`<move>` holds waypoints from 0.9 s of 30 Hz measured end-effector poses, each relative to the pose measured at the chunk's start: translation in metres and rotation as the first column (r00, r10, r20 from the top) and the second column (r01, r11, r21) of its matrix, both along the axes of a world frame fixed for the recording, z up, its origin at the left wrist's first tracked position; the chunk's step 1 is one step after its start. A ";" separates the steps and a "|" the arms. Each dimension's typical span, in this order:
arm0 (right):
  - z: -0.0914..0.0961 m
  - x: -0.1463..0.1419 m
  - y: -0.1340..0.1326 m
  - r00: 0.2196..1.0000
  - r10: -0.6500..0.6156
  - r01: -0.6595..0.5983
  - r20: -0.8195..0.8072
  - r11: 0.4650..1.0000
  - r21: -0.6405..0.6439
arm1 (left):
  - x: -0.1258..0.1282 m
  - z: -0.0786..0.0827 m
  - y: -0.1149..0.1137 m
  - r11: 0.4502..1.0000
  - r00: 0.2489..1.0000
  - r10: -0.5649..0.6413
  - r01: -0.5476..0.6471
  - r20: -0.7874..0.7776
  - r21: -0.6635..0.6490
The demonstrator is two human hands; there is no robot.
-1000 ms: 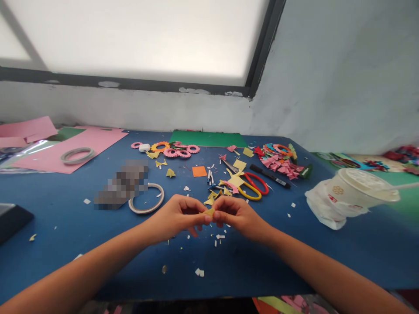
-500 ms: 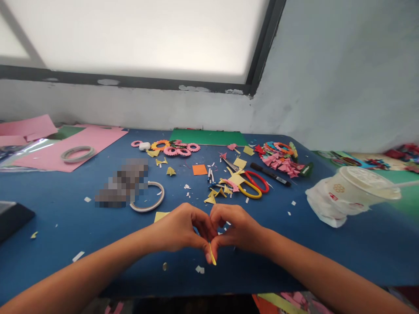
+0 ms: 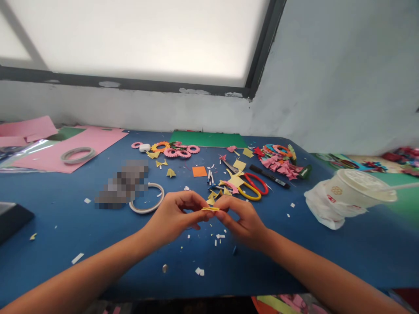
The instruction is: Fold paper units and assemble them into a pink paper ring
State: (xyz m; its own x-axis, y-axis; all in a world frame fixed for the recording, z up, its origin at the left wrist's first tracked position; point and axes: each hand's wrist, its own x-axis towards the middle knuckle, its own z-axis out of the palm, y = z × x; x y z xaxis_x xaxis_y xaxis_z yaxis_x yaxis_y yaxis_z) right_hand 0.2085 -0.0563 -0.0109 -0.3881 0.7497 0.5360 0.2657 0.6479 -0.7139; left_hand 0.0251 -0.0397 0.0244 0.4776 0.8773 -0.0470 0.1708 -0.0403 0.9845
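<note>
Both hands at work now: left hand (image 3: 173, 213) and right hand (image 3: 242, 219) pinch a folded yellow paper (image 3: 210, 209) between thumbs and fingers, up over the desk (image 3: 229, 274), midway along its near edge. Beyond them lie scissors (image 3: 252, 175) and an orange paper square (image 3: 199, 171), with a green sheet (image 3: 207, 139) at the back edge and a lidded cup (image 3: 348, 192) toward the right.

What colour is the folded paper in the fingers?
The folded paper is yellow; the head view shows it best.
</note>
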 end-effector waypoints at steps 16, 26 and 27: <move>0.005 0.002 -0.001 0.992 0.025 -0.006 0.125 0.988 -0.152 | -0.003 -0.004 0.004 0.990 0.997 -0.053 0.044 -0.064 -0.133; 0.010 -0.006 -0.001 0.988 -0.070 0.025 -0.141 0.955 -0.297 | -0.002 -0.006 0.003 0.998 0.988 -0.024 0.015 -0.150 -0.065; 0.009 -0.006 -0.001 0.985 -0.078 0.027 -0.156 0.953 -0.301 | -0.002 -0.006 0.003 0.999 0.986 -0.023 0.016 -0.165 -0.043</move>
State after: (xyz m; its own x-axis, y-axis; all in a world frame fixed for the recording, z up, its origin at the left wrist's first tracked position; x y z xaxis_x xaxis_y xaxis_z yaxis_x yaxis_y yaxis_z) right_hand 0.2028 -0.0570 -0.0016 -0.2693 0.9013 0.3393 0.1562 0.3886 -0.9081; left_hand 0.0233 -0.0368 0.0179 0.4770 0.8638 -0.1624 0.3308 -0.0053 0.9437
